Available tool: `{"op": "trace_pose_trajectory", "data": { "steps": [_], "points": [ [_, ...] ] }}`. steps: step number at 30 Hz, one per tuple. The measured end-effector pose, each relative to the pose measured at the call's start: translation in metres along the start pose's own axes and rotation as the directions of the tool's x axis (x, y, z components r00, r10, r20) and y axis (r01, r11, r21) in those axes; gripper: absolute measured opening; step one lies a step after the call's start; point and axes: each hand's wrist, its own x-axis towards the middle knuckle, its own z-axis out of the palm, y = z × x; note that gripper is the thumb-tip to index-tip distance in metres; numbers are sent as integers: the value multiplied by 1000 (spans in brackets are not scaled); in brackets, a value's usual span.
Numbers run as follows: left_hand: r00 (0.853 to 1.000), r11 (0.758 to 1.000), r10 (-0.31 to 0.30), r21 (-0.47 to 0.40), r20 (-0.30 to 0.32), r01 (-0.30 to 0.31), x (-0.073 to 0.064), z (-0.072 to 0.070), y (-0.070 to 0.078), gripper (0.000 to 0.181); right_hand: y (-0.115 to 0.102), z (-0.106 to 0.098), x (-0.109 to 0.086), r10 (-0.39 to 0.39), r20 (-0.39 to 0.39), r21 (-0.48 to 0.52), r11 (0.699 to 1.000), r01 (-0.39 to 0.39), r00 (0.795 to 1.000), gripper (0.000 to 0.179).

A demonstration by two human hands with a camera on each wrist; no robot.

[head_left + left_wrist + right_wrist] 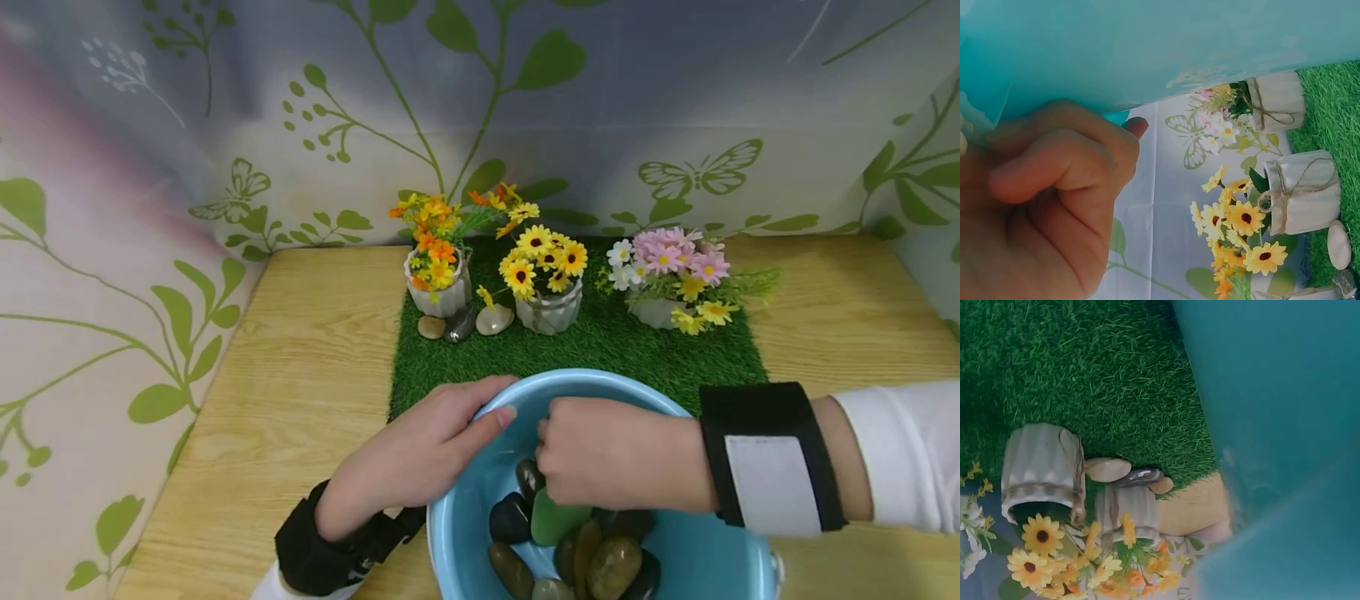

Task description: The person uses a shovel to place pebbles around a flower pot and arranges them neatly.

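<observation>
white sleeves point(903, 454), black wrist straps point(753, 410)

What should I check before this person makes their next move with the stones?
1. Left hand steadying the round light-blue bucket: ok, at its rim.
2. Right hand inside the bucket: ok.
3. Right hand holding a stone: cannot tell, its grip is hidden.
4. Smooth dark brown stones available: ok, several lie in the bucket.
5. White ribbed pot with orange and yellow flowers upright: ok.
6. Three smooth stones lined up near the pots: ok.
</observation>
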Motion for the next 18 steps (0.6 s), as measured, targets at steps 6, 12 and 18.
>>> {"op": "trace_pose_trajectory", "data": {
  "steps": [6, 12, 18],
  "points": [
    [1000, 1000, 0, 13, -4, 0, 0, 0, 0, 34, 1, 11, 1, -4, -2, 56, 998, 4, 1000, 25],
    [1000, 999, 22, 28, 6, -22, 0, 1, -1, 34, 0, 24, -7, -3, -4, 207, 978, 4, 1000, 35],
    [1000, 998, 18, 67, 5, -19, 1, 2, 2, 34, -6, 27, -10, -29, 31, 365, 931, 15, 999, 35]
  ]
}}
